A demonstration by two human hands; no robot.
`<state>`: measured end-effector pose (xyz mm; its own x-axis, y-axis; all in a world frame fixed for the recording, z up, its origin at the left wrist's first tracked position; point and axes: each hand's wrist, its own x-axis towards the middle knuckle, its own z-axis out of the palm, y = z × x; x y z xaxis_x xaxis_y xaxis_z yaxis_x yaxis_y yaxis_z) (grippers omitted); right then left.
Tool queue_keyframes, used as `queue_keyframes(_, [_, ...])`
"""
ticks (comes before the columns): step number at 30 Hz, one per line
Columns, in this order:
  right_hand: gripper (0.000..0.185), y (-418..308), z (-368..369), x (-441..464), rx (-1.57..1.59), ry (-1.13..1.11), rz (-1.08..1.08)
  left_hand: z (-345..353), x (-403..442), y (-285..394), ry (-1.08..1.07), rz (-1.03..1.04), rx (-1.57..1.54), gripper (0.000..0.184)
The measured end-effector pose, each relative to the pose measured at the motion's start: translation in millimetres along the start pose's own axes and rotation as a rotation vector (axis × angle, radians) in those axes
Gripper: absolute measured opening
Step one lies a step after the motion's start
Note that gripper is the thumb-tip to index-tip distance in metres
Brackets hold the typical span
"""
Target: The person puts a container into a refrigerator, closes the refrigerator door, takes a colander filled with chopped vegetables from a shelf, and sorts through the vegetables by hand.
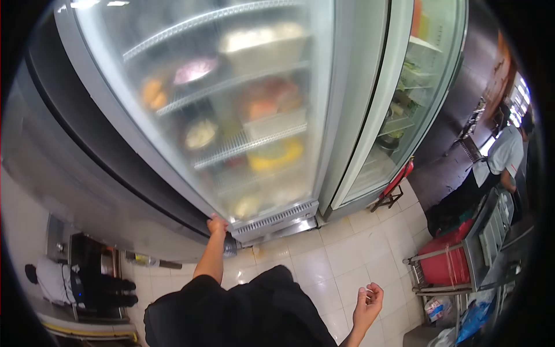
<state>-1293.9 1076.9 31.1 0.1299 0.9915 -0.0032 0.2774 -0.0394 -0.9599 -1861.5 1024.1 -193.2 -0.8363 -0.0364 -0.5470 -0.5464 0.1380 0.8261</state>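
Note:
A tall glass-door fridge (pixel 277 228) stands in front of me, its door shut and the glass misty. Behind the glass, wire shelves hold blurred food, with a yellow item (pixel 276 155) and a white tub (pixel 276 124) among it. My left hand (pixel 217 224) is at the low left edge of the fridge door, its fingers closed on that edge. Out to my right, over the floor, hangs my right hand (pixel 368 302). Its fingers are loosely curled, the thumb stands apart, and nothing is in it.
A second glass-door fridge (pixel 399 110) adjoins on the right. Steel cabinet panels (pixel 87 168) run along the left. One person (pixel 503 150) is at a steel counter (pixel 491 237) with a red bin (pixel 442 260) by it. Another person (pixel 55 280) is at far left. Pale tiles (pixel 315 263) cover the floor.

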Motion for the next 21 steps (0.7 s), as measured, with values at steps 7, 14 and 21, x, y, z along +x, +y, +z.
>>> queue_keyframes(7, [0.029, 31, -40, 23, -0.141, -0.001, 0.065, 23, -73, -147, -0.815, 0.014, 1.251, 0.045])
queue_keyframes(14, [0.032, 73, -85, 51, -0.339, -0.116, 0.217, 134, -142, -201, -0.950, -0.086, 1.755, 0.046])
queue_keyframes(21, [0.040, 87, -160, 121, -0.615, 0.158, 0.290, 384, -316, -247, -1.375, 0.106, 1.622, 0.095])
